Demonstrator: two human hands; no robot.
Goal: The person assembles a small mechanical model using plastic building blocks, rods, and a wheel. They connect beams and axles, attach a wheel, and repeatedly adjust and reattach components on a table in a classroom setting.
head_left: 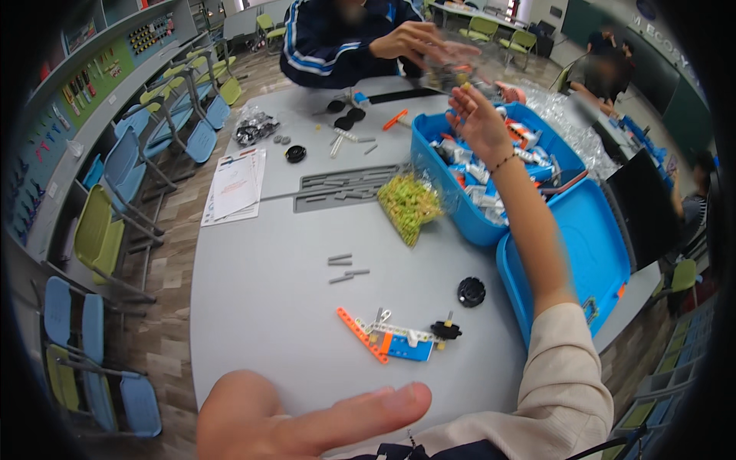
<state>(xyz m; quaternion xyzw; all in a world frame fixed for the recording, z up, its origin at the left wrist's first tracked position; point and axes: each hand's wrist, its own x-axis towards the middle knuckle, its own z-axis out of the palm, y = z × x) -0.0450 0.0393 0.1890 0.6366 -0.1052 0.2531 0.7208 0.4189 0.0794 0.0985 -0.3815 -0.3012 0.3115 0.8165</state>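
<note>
Clear bag (454,75), blurred, in a co-worker's hand (410,42), just beyond the person's right hand (484,129). Probably light, soft, slippery; pinch a gathered edge. Right: palm up, fingers spread, contact unclear. Blue bin (462,220) of parts below. Left hand (307,431): near the table edge, one digit extended, grip can't tell.

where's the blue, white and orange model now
In the head view, the model lies on the near part of the table, a little right of centre, just beyond the left hand, with a loose black wheel past its right end.
</note>
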